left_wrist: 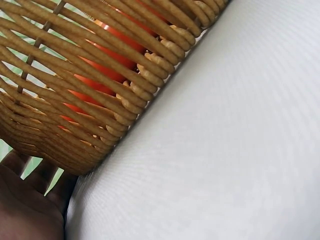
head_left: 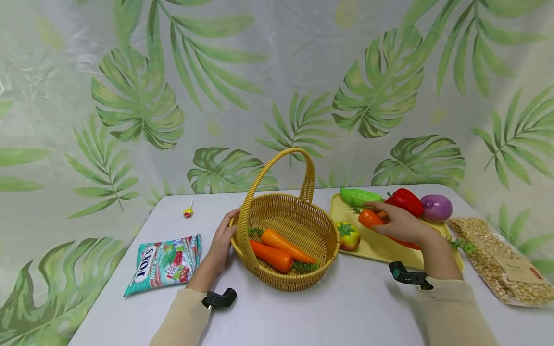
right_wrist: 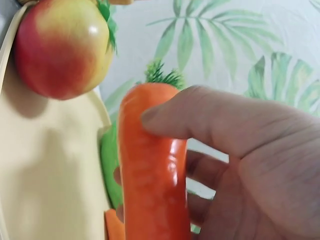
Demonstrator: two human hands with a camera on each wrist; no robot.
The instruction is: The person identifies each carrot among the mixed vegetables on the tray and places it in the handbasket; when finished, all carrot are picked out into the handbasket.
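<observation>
My right hand (head_left: 400,223) pinches a toy carrot (right_wrist: 150,160) between thumb and fingers, over the yellow tray (head_left: 365,245). Leafy green shows beyond the carrot's thick end in the right wrist view. Another carrot (head_left: 407,243) lies below that hand, partly hidden by it. With fingers extended, my left hand (head_left: 222,242) rests against the left outer side of a wicker basket (head_left: 290,283), near the foot of its tall handle. Inside the basket lie two carrots (head_left: 287,245) with green tops. In the left wrist view, the fingers (left_wrist: 42,175) reach along the basket's outer wall.
On the tray are a red-yellow tomato (head_left: 347,236), a bumpy green vegetable (head_left: 360,196), a red bell pepper (head_left: 406,202) and a round purple vegetable (head_left: 436,207). A candy bag (head_left: 166,263) and lollipop (head_left: 188,211) lie left. A bag of tan pieces (head_left: 497,259) lies right.
</observation>
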